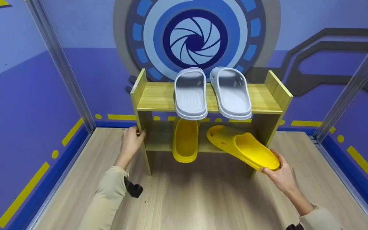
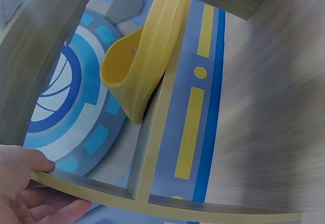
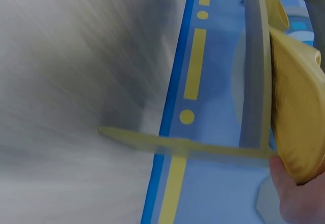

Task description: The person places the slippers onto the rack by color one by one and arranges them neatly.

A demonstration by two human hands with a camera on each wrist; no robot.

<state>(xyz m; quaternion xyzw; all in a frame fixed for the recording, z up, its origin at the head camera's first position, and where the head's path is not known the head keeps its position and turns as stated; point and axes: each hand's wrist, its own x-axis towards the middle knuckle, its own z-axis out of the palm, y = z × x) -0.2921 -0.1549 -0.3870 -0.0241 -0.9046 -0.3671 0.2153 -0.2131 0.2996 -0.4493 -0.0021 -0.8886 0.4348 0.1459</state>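
My right hand (image 1: 283,174) grips a yellow clog (image 1: 256,150) by its heel, thumb on one side and fingers on the other. That clog lies slanted, its toe over the lower shelf and its heel sticking out past the front right of the wooden shoe rack (image 1: 158,95). My left hand (image 1: 131,143) holds the rack's left side panel (image 2: 167,209), with the thumb inside and fingers outside. Left of the held clog, another yellow clog (image 1: 185,140) sits on the lower shelf, heel toward me. In the right wrist view the gripped clog (image 3: 299,107) hides part of my hand.
Two grey clogs, a left one (image 1: 190,95) and a right one (image 1: 232,94), stand on the top shelf with heels slightly over its front edge. The rack stands on a wooden tabletop (image 1: 184,204). Blue printed walls (image 1: 88,73) and metal posts (image 1: 59,64) enclose the table.
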